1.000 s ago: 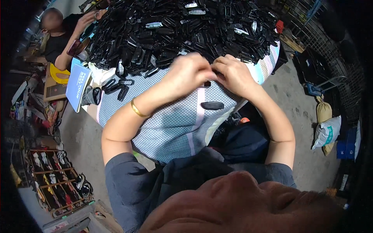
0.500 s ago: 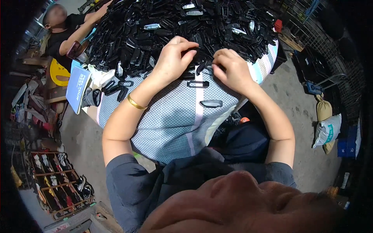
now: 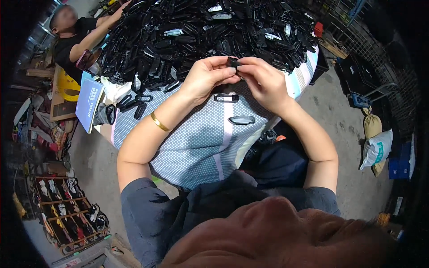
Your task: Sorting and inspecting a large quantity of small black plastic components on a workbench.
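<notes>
Up at twelve o'clock, left hand [image 3: 204,79] and right hand [image 3: 267,82] pinched one small black piece [image 3: 233,62], both nearly closed! A loose grip, I reckoned, could've lost it among the lookalike black heap [image 3: 201,35]; a black frame [image 3: 235,98] lay toward its six o'clock.

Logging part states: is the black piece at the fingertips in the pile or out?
Out: the left hand and right hand hold the black piece between them.
</notes>
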### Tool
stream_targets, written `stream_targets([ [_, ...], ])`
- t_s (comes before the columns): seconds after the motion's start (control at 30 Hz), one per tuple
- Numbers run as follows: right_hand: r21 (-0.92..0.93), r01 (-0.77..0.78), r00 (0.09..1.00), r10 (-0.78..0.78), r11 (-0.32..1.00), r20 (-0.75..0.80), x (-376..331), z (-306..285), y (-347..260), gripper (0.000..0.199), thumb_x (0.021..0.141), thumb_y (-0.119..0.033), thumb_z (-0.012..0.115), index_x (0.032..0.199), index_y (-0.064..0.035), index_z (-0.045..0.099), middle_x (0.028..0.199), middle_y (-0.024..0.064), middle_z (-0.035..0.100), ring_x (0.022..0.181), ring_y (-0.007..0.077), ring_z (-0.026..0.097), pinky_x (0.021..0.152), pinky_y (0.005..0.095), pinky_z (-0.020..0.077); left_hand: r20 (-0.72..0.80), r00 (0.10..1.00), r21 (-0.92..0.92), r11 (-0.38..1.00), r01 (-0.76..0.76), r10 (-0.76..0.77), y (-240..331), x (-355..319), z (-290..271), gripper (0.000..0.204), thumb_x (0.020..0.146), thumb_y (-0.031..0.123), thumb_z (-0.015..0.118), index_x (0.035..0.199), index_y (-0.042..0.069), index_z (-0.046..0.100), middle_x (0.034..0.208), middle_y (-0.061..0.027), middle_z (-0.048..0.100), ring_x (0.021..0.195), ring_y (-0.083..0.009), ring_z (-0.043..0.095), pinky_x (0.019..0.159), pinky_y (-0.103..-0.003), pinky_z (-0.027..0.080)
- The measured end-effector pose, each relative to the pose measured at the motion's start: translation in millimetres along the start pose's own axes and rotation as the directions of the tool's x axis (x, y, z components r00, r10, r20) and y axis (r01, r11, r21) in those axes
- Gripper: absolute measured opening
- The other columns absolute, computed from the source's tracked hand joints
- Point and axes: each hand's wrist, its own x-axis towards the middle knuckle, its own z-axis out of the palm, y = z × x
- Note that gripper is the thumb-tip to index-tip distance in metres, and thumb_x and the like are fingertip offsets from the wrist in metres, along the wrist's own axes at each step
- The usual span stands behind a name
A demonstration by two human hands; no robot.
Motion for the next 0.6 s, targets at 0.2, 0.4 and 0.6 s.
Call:
stream_targets([
  [0.2, 0.372, -0.415, 0.901, 0.432, 0.83, 0.04, -2, -1, -5, 0.033, 0.074, 0.003, 0.066, 0.107, 0.0009, 0.059, 0.101, 0.0135, 0.061, 0.083, 0.0163, 0.062, 0.075, 0.0273, 0.0515, -0.063, 0.987, 0.234, 0.964, -0.129, 0.148, 0, -3, 3, 0.029, 0.082, 0.003, 0.06, 0.11, -0.004, 0.057, 0.087, -0.0085, 0.064, 0.072, -0.0117, 0.061, 0.068, -0.022, 0.051],
  [0.4, 0.206, -0.342, 0.939, 0.337, 0.917, 0.061, -5, -1, -5, 0.031, 0.072, 0.0, 0.068, 0.103, 0.0003, 0.063, 0.094, 0.0122, 0.062, 0.078, 0.018, 0.063, 0.067, 0.0267, 0.0514, -0.048, 0.973, 0.346, 0.918, -0.196, 0.226, -3, -3, 1, 0.032, 0.08, 0.006, 0.063, 0.111, -0.003, 0.059, 0.088, -0.0058, 0.065, 0.074, -0.0087, 0.059, 0.07, -0.021, 0.049],
  [0.6, -0.068, -0.122, 0.992, 0.125, 0.99, 0.035, -1, -3, -13, 0.034, 0.07, -0.003, 0.07, 0.103, -0.0022, 0.062, 0.087, 0.0123, 0.061, 0.074, 0.0241, 0.062, 0.066, 0.0274, 0.0516, -0.057, 0.951, 0.387, 0.884, -0.26, 0.305, -9, -5, 8, 0.034, 0.083, 0.007, 0.061, 0.115, -0.001, 0.057, 0.1, -0.0077, 0.063, 0.085, -0.0098, 0.059, 0.077, -0.022, 0.048],
])
